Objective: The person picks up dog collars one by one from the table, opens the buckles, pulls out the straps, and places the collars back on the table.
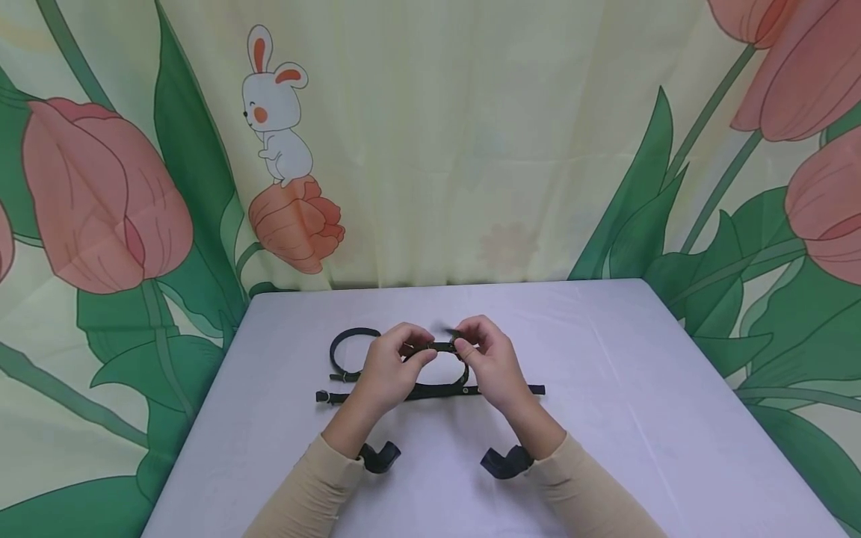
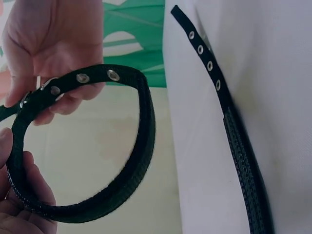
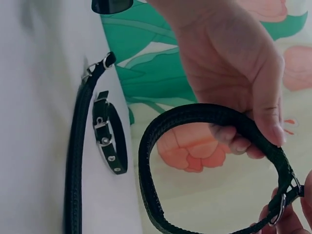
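Beige sleeves [image 1: 303, 486] extend over a white table [image 1: 619, 418], where the left hand [image 1: 390, 366] and right hand [image 1: 494, 362], thumbs against fingers, pinch a looped black collar [image 2: 148, 131] above it. Likely light, bendable and sturdy, the collar is best gripped beside its buckle [image 2: 24, 100]. No writing is legible.

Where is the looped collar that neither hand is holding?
In the head view, the unheld looped collar lies on the table, left of the left hand and just beyond the buckle end of the straight strap.
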### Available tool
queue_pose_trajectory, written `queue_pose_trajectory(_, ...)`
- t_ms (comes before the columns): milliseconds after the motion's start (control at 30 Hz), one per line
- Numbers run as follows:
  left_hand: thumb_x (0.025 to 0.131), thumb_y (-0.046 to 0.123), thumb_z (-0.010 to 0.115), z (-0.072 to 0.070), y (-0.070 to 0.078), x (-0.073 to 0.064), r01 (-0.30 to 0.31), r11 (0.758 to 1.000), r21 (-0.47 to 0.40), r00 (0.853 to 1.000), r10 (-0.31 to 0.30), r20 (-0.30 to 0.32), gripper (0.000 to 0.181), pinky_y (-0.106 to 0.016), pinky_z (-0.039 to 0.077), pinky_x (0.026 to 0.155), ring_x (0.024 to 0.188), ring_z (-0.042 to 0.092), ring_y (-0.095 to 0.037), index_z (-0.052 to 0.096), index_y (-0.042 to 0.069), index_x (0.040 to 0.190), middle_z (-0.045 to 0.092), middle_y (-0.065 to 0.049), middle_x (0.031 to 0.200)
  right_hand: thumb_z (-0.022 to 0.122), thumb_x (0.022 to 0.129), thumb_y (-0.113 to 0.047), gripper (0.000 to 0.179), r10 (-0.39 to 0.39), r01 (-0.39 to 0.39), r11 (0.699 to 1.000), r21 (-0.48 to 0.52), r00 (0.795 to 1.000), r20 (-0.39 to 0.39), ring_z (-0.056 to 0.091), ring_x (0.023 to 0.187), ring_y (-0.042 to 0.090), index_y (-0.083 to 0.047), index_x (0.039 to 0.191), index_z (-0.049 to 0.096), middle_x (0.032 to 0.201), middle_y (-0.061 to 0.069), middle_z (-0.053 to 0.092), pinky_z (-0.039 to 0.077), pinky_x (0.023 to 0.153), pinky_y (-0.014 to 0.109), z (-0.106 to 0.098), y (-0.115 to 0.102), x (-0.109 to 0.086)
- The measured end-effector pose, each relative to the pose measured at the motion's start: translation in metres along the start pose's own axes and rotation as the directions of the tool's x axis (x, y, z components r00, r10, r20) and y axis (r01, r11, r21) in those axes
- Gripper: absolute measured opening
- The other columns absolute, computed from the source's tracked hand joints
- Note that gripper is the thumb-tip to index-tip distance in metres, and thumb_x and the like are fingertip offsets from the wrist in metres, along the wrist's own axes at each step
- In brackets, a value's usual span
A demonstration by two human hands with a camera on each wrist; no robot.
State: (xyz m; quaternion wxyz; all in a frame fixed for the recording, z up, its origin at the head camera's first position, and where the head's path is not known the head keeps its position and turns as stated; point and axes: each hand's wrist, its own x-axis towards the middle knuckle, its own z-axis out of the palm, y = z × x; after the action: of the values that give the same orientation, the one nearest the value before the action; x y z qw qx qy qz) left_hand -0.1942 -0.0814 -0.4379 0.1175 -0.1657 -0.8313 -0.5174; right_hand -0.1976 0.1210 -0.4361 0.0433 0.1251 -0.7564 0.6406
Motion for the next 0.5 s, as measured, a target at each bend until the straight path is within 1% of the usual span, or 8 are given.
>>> queue_pose_trajectory(100,0.094,0.010,0.083,-0.0006,-0.0008,0.0003,0.019,1.000,-0.004,1.000,-0.019,0.004,0.020,-0.028,0.059,0.082,0.093,0.069,-0.013,0.075,0.009,0.112,0.074,0.003,0.101,0.064,0.106,-0.002,0.015,0.000,0.001,0.998,0.059,1.000,-0.005,0.068,0.104,0.019,-0.001,0.121,0.061,0.112,0.016,0.070,0.059,0.089,0.027,-0.0003,0.0013,0.0010)
queue_pose_trajectory(167,0.095,0.010,0.083,-0.0012,-0.0005,0.0003,0.029,1.000,-0.003,1.000,-0.029,0.011,0.019,-0.029,0.059,0.081,0.092,0.068,-0.013,0.075,0.011,0.111,0.074,0.003,0.100,0.063,0.106,-0.002,0.016,0.002,-0.002,0.997,0.078,1.000,-0.003,0.069,0.105,0.018,0.000,0.122,0.059,0.112,0.015,0.070,0.059,0.091,0.026,-0.0005,0.0023,0.0011)
queue_pose_trajectory(300,0.096,0.011,0.082,-0.0011,0.0006,0.0016,0.023,1.000,0.000,0.999,-0.023,0.032,0.016,-0.033,0.059,0.084,0.092,0.067,-0.013,0.073,0.014,0.109,0.072,0.003,0.099,0.063,0.107,-0.003,0.018,-0.001,0.001,0.998,0.066,1.000,0.005,0.068,0.107,0.017,0.002,0.123,0.058,0.111,0.011,0.069,0.056,0.094,0.026,-0.0004,0.0043,0.0014)
queue_pose_trajectory(400,0.094,0.015,0.084,0.0002,0.0026,0.0024,0.023,1.000,-0.007,0.999,-0.023,0.045,0.017,-0.036,0.058,0.086,0.093,0.067,-0.013,0.072,0.017,0.106,0.072,0.004,0.100,0.062,0.106,-0.001,0.017,-0.011,0.010,0.998,0.066,1.000,0.013,0.065,0.109,0.021,0.001,0.123,0.059,0.111,0.013,0.068,0.055,0.095,0.027,-0.0007,0.0042,0.0012)
queue_pose_trajectory(500,0.091,0.018,0.088,0.0025,0.0049,0.0034,0.024,1.000,-0.006,0.999,-0.024,0.044,0.020,-0.036,0.059,0.088,0.093,0.067,-0.013,0.072,0.018,0.104,0.072,0.005,0.099,0.062,0.106,-0.002,0.016,-0.018,0.016,0.997,0.072,0.999,0.030,0.063,0.110,0.023,-0.001,0.122,0.059,0.113,0.015,0.066,0.053,0.096,0.028,-0.0018,0.0033,0.0007)
